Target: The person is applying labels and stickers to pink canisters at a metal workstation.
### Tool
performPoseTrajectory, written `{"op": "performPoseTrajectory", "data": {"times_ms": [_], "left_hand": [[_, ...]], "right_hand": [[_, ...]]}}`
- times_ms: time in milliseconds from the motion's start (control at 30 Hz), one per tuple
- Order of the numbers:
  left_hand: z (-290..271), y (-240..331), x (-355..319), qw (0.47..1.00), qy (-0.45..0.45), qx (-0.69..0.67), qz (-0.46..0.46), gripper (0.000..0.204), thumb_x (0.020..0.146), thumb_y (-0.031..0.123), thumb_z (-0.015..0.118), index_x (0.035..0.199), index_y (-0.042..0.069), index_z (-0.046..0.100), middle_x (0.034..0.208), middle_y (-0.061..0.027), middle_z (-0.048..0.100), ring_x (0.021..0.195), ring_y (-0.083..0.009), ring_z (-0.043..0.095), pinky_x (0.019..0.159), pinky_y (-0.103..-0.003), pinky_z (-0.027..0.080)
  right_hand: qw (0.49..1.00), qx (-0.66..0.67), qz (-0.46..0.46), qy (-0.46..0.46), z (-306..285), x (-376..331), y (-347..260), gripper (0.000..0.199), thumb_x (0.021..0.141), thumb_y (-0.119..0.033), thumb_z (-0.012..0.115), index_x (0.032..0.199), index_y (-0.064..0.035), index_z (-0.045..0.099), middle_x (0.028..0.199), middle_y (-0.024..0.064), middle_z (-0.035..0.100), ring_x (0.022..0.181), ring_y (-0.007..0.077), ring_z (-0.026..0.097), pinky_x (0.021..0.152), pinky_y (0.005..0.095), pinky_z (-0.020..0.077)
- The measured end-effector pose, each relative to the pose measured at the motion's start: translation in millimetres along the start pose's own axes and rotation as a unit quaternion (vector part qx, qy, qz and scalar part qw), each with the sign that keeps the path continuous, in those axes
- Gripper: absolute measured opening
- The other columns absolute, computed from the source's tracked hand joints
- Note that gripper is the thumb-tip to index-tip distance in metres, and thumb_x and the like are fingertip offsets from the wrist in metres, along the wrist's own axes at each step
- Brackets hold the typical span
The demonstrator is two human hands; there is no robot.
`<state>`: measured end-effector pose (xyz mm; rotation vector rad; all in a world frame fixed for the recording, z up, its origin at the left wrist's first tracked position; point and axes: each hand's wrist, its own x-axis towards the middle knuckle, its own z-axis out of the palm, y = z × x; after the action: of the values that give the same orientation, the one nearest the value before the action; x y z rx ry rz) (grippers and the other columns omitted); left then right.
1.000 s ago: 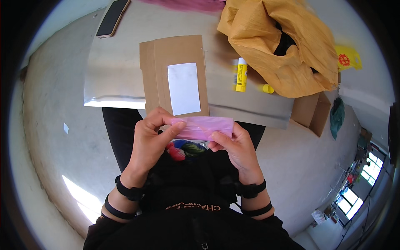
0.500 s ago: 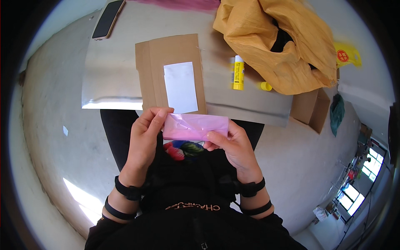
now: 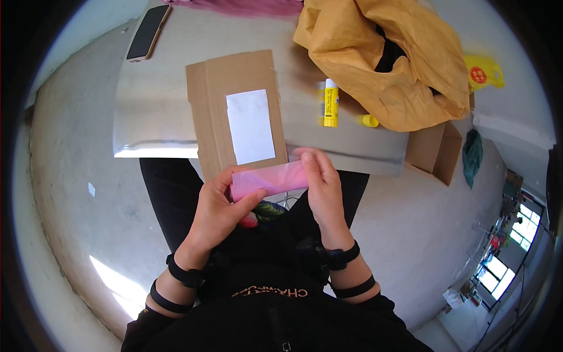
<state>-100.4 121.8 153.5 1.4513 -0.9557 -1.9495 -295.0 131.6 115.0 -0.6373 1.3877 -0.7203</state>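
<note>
A strip of shiny pink plastic film (image 3: pixel 272 178), folded or rolled lengthwise, stretches between my hands just off the table's near edge. My left hand (image 3: pixel 216 216) is closed on its left end, thumb pressed along the front. The right end is in my right hand (image 3: pixel 324 196), with thumb and fingers closed at the upper corner; those fingertips are blurred. Just beyond my hands, a white sheet of paper (image 3: pixel 251 126) lies on a flat piece of brown cardboard (image 3: pixel 206 111). An uncapped yellow glue stick (image 3: pixel 331 105) stands or lies to the right, its yellow cap (image 3: pixel 370 121) apart from it.
The metal-topped table (image 3: pixel 149 108) holds a phone (image 3: pixel 149 34) at far left and a crumpled orange-yellow bag (image 3: pixel 352 64) at far right. Right of the table are an open cardboard box (image 3: pixel 431 149), a yellow plastic bag (image 3: pixel 485 73) and a dark green bag (image 3: pixel 472 151).
The pink film now tilts, right end higher, and looks narrower. My left thumb has moved onto its front face. My right hand has shifted up and left, its thumb now at the upper corner.
</note>
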Motion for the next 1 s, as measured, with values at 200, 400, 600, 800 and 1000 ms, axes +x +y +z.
{"op": "performPoseTrajectory", "data": {"times_ms": [200, 400, 600, 800, 1000], "left_hand": [[2.1, -12.6, 11.1, 0.966, 0.191, 0.118, 0.130, 0.028, 0.079, 0.009, 0.071, 0.101, -0.001, 0.056, 0.083, -0.0054, 0.060, 0.071, -0.0089, 0.056, 0.061, -0.024, 0.047], [27.2, -7.3, 8.1, 0.881, 0.209, 0.308, 0.293, 0.037, 0.071, 0.006, 0.072, 0.105, 0.004, 0.056, 0.096, -0.0110, 0.054, 0.080, -0.0273, 0.059, 0.066, -0.032, 0.048], [24.0, -6.0, 6.3, 0.854, 0.076, 0.351, 0.377, 0.055, 0.066, 0.003, 0.070, 0.119, 0.003, 0.053, 0.114, -0.0134, 0.054, 0.097, -0.0315, 0.056, 0.084, -0.036, 0.046], [-6.1, -11.2, 8.6, 0.945, 0.174, 0.137, 0.242, 0.072, 0.074, 0.011, 0.075, 0.132, -0.001, 0.035, 0.133, -0.0157, 0.039, 0.120, -0.0251, 0.045, 0.097, -0.039, 0.040], [-26.5, 6.4, 16.2, 0.970, -0.131, -0.182, -0.094, 0.040, 0.085, 0.011, 0.064, 0.120, -0.002, 0.049, 0.105, -0.0120, 0.061, 0.107, -0.0184, 0.056, 0.095, -0.031, 0.044]], "right_hand": [[0.939, -0.200, -0.251, 0.122, 14.6, -28.8, 0.5, 0.028, 0.091, -0.009, 0.054, 0.118, -0.0019, 0.050, 0.113, 0.0114, 0.047, 0.101, 0.0202, 0.051, 0.075, 0.0291, 0.0474], [0.953, -0.114, -0.274, 0.058, 68.5, -38.4, -2.4, 0.064, 0.087, -0.020, 0.063, 0.138, 0.0026, 0.031, 0.126, 0.0134, 0.041, 0.120, 0.0219, 0.044, 0.096, 0.0317, 0.0415], [0.978, 0.135, -0.138, 0.074, 51.0, -23.3, -11.6, 0.050, 0.089, -0.018, 0.061, 0.131, -0.0002, 0.042, 0.120, 0.0106, 0.053, 0.101, 0.0156, 0.057, 0.076, 0.0252, 0.0497], [0.984, 0.147, -0.097, -0.011, 16.7, -25.7, -27.5, 0.044, 0.091, -0.011, 0.055, 0.131, 0.0002, 0.041, 0.117, 0.0138, 0.057, 0.095, 0.0178, 0.061, 0.066, 0.0215, 0.0485], [0.989, 0.060, -0.090, -0.102, 2.1, -30.1, -32.7, 0.058, 0.082, -0.007, 0.058, 0.134, 0.0003, 0.035, 0.115, 0.0159, 0.057, 0.093, 0.0202, 0.061, 0.070, 0.0255, 0.0488]]}}
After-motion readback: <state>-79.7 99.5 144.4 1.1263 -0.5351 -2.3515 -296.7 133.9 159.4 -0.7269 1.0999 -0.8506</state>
